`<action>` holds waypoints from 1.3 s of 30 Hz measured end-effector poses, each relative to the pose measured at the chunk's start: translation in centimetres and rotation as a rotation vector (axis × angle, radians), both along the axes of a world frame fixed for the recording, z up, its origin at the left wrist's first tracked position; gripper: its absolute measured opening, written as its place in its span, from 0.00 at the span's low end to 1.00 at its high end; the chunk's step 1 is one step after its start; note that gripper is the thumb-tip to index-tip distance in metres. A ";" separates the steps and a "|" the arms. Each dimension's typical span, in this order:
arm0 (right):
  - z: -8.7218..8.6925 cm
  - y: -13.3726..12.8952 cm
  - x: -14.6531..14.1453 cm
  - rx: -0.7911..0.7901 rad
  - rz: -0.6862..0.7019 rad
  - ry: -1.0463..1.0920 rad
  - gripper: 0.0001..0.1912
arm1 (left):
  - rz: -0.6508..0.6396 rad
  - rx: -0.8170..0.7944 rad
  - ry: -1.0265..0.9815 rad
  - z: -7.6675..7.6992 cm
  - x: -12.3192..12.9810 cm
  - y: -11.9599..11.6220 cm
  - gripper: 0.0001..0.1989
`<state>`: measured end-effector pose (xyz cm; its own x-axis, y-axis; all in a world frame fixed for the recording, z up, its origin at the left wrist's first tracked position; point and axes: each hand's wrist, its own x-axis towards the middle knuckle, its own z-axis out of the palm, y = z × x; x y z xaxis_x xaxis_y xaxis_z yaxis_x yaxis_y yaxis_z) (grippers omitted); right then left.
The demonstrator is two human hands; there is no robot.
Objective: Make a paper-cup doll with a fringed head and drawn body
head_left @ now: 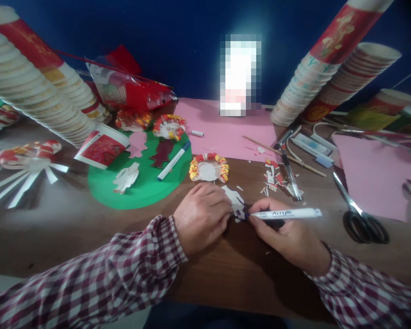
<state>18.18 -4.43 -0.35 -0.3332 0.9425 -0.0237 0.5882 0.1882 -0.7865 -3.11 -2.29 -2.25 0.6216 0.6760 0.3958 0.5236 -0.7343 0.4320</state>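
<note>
My right hand (289, 235) is closed around a white acrylic marker (291, 213), its dark tip at the lower edge of a white paper cutout (233, 198). Dark purple colour shows along that edge of the cutout. With its fingers curled, my left hand (203, 214) presses the cutout's left side against the brown table (222, 274). Just beyond the hands lies a ring of red and yellow crinkled paper with a white centre (208, 171). To the left, a green round sheet (102, 192) carries a white cutout (126, 178), a dark red cutout (162, 153) and a blue-capped marker (174, 161).
Tall paper cup stacks stand at left (37, 82) and right (308, 77). Black-handled scissors (361, 224), pink sheets (376, 178), a pen (291, 176) and red-white paper scraps (274, 176) lie on the right. A blurred bright screen (239, 75) stands at the back.
</note>
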 end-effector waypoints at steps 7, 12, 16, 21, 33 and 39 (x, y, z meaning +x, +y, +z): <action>0.2 0.1 -0.1 0.021 0.009 0.006 0.04 | 0.000 0.003 -0.004 0.0 0.0 0.0 0.07; 0.1 0.1 -0.1 0.024 -0.005 0.014 0.04 | 0.009 0.004 0.008 0.0 0.0 0.0 0.08; -0.1 0.2 0.0 0.019 -0.018 0.024 0.05 | 0.001 0.004 0.008 -0.1 0.0 0.0 0.08; -0.2 0.2 0.0 0.006 -0.017 0.007 0.06 | -0.002 -0.007 0.012 -0.1 0.0 0.0 0.07; 0.0 0.1 0.1 0.023 0.007 -0.023 0.06 | -0.008 -0.006 0.002 -0.2 0.0 0.0 0.07; -0.1 0.3 0.0 0.028 -0.016 -0.007 0.05 | -0.011 -0.007 -0.001 -0.2 0.0 0.0 0.06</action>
